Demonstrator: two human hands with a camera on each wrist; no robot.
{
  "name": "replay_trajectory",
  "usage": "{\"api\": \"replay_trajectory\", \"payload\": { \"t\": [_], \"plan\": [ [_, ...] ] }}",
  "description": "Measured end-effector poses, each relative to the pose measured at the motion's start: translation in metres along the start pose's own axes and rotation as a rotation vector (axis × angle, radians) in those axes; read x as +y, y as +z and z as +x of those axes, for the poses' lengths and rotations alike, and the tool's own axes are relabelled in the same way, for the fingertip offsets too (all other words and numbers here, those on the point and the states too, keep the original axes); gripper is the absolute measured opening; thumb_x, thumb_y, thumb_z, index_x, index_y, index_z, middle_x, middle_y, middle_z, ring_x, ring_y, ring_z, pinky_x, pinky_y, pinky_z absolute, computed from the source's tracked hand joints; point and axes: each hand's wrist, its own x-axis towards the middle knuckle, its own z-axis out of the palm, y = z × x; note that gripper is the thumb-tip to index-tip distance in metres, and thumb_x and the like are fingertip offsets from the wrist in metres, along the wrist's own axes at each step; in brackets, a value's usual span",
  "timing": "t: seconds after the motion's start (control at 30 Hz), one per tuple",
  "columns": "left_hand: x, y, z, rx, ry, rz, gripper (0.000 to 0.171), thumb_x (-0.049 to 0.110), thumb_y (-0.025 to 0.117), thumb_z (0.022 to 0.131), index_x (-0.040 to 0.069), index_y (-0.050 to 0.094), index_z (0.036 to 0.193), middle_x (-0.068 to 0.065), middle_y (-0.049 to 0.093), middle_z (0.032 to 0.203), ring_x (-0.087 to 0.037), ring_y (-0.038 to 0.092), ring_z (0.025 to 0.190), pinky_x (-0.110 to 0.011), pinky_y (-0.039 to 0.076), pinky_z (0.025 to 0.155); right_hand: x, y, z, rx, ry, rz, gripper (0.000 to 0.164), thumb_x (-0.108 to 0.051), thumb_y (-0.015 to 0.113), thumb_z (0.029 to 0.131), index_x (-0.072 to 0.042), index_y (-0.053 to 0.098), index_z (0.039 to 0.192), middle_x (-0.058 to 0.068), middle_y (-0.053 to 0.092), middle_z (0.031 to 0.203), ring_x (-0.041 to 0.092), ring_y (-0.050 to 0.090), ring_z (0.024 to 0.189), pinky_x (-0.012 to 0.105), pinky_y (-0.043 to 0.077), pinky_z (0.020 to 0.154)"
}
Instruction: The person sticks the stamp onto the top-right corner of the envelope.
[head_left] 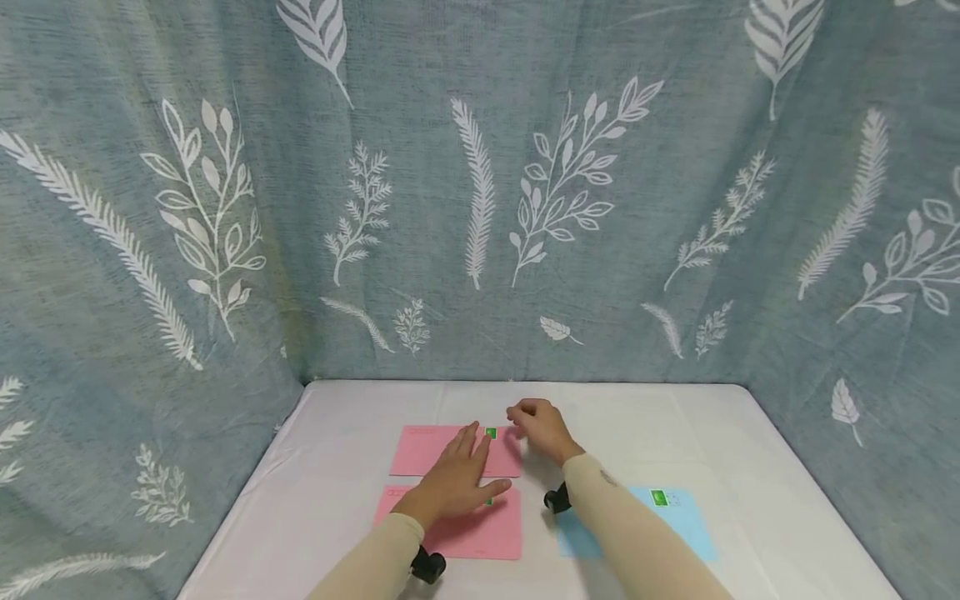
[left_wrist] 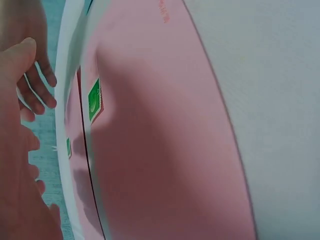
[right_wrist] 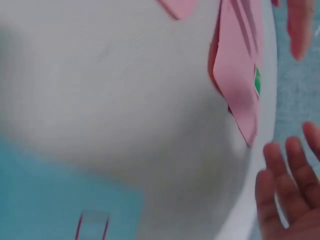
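Two pink envelopes lie one behind the other on the white table. A green stamp (head_left: 491,433) is on the far pink envelope (head_left: 420,450), and another green stamp (left_wrist: 95,100) is on the near pink envelope (head_left: 491,542). My left hand (head_left: 454,482) spreads its fingers over both, fingertips by the far stamp; whether they touch the paper I cannot tell. Just beyond the far envelope's right corner is my right hand (head_left: 542,427), its fingers loosely bent and nothing visible in them. From the right wrist view, the far envelope's right end looks slightly raised.
On the right, partly behind my right forearm, lies a blue envelope (head_left: 690,529) with a green stamp (head_left: 658,497). The white tabletop (head_left: 330,467) surrounds the envelopes. A grey-blue curtain (head_left: 420,217) with white leaf prints hangs behind and at both sides.
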Motion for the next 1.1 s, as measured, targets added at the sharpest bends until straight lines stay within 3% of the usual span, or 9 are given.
{"api": "replay_trajectory", "payload": {
  "t": [0.17,0.3,0.4,0.53,0.77,0.97,1.1],
  "plan": [
    [-0.001,-0.007,-0.012,0.062,0.018,0.01,0.096,0.063,0.058,0.105,-0.007,0.032,0.167,-0.03,0.015,0.176,-0.048,0.014,0.162,-0.065,0.016,0.128,-0.011,0.0,-0.015,-0.041,-0.105,-0.273,0.057,-0.05,0.045,0.114,-0.005,0.075,0.13,0.014,0.072,0.129,0.036,0.064,0.126,0.059,0.048,0.109],
    [-0.003,-0.009,-0.022,0.138,0.034,0.027,0.095,0.061,0.058,0.106,-0.007,0.032,0.166,-0.032,0.017,0.174,-0.05,0.015,0.161,-0.07,0.015,0.126,-0.017,0.005,-0.028,-0.052,-0.215,-0.542,0.066,-0.059,0.034,0.114,-0.012,0.065,0.149,0.019,0.057,0.156,0.041,0.047,0.149,0.066,0.037,0.118],
    [-0.005,-0.012,-0.028,0.182,0.043,0.019,0.094,0.059,0.062,0.105,-0.008,0.034,0.165,-0.033,0.02,0.173,-0.051,0.017,0.161,-0.071,0.016,0.125,-0.021,0.008,-0.036,-0.038,-0.272,-0.651,0.067,-0.061,0.036,0.113,-0.018,0.057,0.159,0.019,0.044,0.167,0.044,0.032,0.158,0.069,0.026,0.123],
    [-0.01,-0.013,-0.037,0.207,0.047,-0.001,0.095,0.056,0.067,0.102,-0.009,0.036,0.163,-0.034,0.022,0.172,-0.053,0.018,0.159,-0.073,0.016,0.124,-0.025,0.005,-0.049,-0.043,-0.304,-0.702,0.072,-0.065,0.038,0.111,-0.021,0.046,0.167,0.018,0.032,0.174,0.045,0.02,0.162,0.07,0.016,0.125],
    [-0.018,-0.016,-0.05,0.236,0.02,0.061,0.097,0.059,0.068,0.102,-0.006,0.034,0.166,-0.029,0.019,0.175,-0.05,0.014,0.162,-0.073,0.013,0.125,-0.018,-0.011,-0.07,0.013,-0.351,-0.766,0.076,-0.071,0.037,0.109,-0.025,0.041,0.17,0.017,0.028,0.176,0.046,0.017,0.163,0.071,0.014,0.125],
    [-0.018,-0.03,-0.059,0.222,-0.036,0.084,0.098,0.062,0.065,0.103,-0.002,0.031,0.169,-0.025,0.015,0.177,-0.045,0.008,0.164,-0.069,0.006,0.127,-0.013,-0.027,-0.084,0.012,-0.323,-0.767,0.076,-0.07,0.038,0.11,-0.026,0.036,0.172,0.016,0.02,0.178,0.044,0.009,0.164,0.07,0.008,0.126],
    [-0.021,-0.029,-0.064,0.254,-0.019,0.094,0.097,0.062,0.064,0.103,-0.003,0.032,0.168,-0.027,0.016,0.177,-0.047,0.01,0.163,-0.071,0.009,0.126,-0.006,-0.042,-0.091,0.05,-0.314,-0.753,0.076,-0.069,0.04,0.11,-0.025,0.035,0.172,0.017,0.02,0.178,0.045,0.009,0.164,0.071,0.007,0.126]
  ]
}}
